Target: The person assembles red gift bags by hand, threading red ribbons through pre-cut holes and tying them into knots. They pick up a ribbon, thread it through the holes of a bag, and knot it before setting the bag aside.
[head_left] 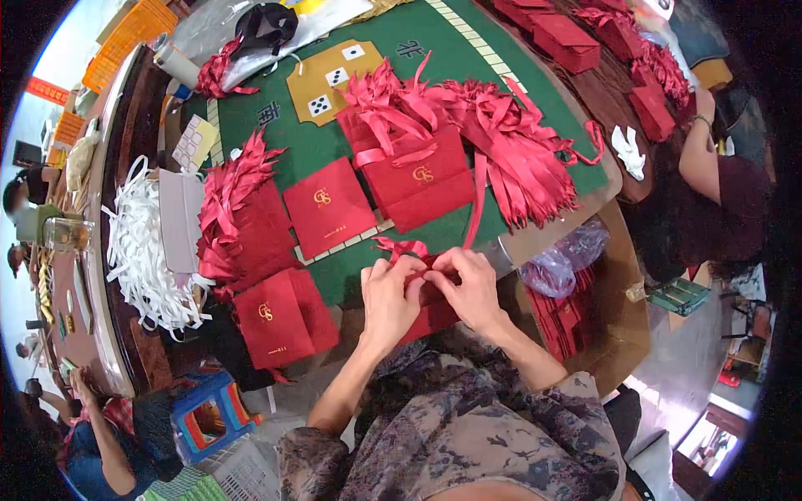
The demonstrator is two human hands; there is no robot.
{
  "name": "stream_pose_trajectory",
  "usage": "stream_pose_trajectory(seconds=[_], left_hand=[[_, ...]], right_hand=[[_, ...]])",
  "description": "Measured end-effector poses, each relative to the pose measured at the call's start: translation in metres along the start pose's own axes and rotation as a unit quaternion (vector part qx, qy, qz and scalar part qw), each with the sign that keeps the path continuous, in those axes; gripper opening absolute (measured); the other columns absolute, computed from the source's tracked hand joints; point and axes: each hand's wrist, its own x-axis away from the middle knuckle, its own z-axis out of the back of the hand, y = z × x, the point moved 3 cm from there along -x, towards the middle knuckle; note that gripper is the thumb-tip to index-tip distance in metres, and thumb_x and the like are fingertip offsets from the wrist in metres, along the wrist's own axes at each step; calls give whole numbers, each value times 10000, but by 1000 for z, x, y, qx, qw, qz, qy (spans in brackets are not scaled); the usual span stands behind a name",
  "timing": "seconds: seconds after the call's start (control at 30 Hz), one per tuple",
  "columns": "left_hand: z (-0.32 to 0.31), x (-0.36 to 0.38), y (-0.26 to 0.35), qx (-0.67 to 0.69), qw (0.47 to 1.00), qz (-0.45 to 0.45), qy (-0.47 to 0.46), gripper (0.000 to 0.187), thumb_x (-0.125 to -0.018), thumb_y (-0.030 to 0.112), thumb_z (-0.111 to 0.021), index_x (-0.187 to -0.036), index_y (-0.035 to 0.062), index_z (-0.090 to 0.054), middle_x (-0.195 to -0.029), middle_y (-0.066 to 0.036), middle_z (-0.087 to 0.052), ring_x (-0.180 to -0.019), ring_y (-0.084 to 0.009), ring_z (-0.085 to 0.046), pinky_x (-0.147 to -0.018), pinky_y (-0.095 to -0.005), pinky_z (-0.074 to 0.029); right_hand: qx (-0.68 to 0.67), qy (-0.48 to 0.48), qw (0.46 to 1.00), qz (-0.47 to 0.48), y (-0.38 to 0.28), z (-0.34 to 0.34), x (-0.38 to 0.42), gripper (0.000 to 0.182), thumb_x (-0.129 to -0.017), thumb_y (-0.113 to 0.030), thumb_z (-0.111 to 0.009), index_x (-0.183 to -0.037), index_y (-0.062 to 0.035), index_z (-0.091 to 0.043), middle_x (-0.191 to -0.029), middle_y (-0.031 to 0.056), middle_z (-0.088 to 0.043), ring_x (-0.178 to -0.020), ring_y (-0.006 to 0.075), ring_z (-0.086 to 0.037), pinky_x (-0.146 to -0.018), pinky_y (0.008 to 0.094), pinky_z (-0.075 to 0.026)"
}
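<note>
At the front edge of the green mat [326,288], a red paper bag [430,316] is under my two hands, partly hidden by them. My left hand [390,292] pinches at its top edge beside a red ribbon [401,247]. Close against it, my right hand [464,284] has thumb and fingers pressed together at the same spot. What exactly lies between the fingertips is too small to tell. Just beyond are a flat red bag [330,207] with a gold logo and a stack of red bags [420,175] with ribbon handles.
Loose red ribbons [522,159] lie right of the stack. More red bags [271,321] are at the left, beside a box [180,221] and white strips [142,242]. A cardboard box [618,309] stands at the right. Other people sit left and right; one arm [700,159] shows.
</note>
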Motion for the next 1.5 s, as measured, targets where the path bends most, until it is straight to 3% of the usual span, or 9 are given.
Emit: stream_pose_trajectory(seconds=[0.2, 0.4, 0.73, 1.0, 1.03, 1.13, 1.23, 1.43, 1.5], left_hand=[[1, -1, -8, 3, 999, -10, -37, 188, -784, 59, -736, -956, 108, -681, -871, -32, -689, -842, -259, -579, -807, -387, -402], [6, 1, 4, -39, 998, -53, -23, 165, -779, 69, -735, -929, 119, -688, -829, -28, -657, -826, -253, -567, -791, -397, -401], [-2, 9, 13, -110, 979, -166, 39, 130, -791, 83, -688, -907, 141, -707, -861, -5, -646, -870, -237, -560, -805, -402, -399], [1, 5, 5, -57, 995, -73, 26, 193, -748, 183, -816, -875, 138, -676, -849, -11, -646, -853, -253, -551, -816, -403, -372], [4, 3, 6, -48, 997, -52, 24, 197, -748, 184, -822, -867, 139, -672, -835, -14, -645, -846, -254, -548, -805, -396, -370], [10, 2, -5, -32, 999, -13, 30, 208, -744, 191, -832, -872, 140, -677, -818, -17, -644, -836, -254, -550, -793, -393, -373], [13, 3, -26, -45, 996, 39, 62, 218, -764, 197, -831, -888, 119, -669, -818, -22, -653, -826, -249, -575, -786, -394, -394], [3, 0, -57, -34, 992, 93, 80, 232, -795, 226, -810, -921, 98, -662, -852, -41, -673, -865, -241, -615, -815, -392, -413], [1, -3, -62, -38, 991, 102, 79, 234, -796, 228, -808, -918, 94, -659, -872, -50, -683, -889, -247, -623, -822, -397, -416]], right_hand=[[40, 45, 990, 129, -2, 7, -3, 184, -794, -158, -799, -907, -58, -693, -874, 83, -640, -846, 273, -620, -755, 383, -494], [17, -73, 992, 101, 1, 25, -22, 166, -890, -239, -707, -912, -77, -735, -887, 100, -606, -902, 306, -606, -798, 406, -487], [-36, -351, 934, 61, 24, 14, -55, 199, -836, -242, -726, -873, -46, -734, -845, 104, -614, -838, 281, -628, -760, 394, -477], [-108, -80, 988, -76, 20, -8, -45, 182, -844, -237, -745, -845, -54, -746, -804, 91, -644, -737, 235, -657, -709, 348, -506], [-138, -75, 985, -70, 21, -11, -45, 171, -884, -193, -735, -881, -22, -741, -795, 60, -601, -713, 145, -619, -658, 310, -485], [-67, -52, 993, 88, 18, 0, -43, 218, -876, -254, -746, -921, -41, -738, -940, 99, -622, -881, 258, -629, -787, 360, -499], [169, -99, 964, 180, 12, 29, -29, 227, -878, -281, -736, -879, -55, -710, -969, 111, -615, -937, 311, -609, -830, 398, -490], [67, -263, 954, 127, 16, 60, 6, 191, -845, -224, -738, -842, -64, -633, -871, 116, -595, -841, 335, -606, -758, 442, -486], [83, -196, 971, 109, 23, 60, 5, 185, -832, -204, -745, -862, -63, -629, -860, 115, -596, -843, 340, -612, -754, 446, -487]])
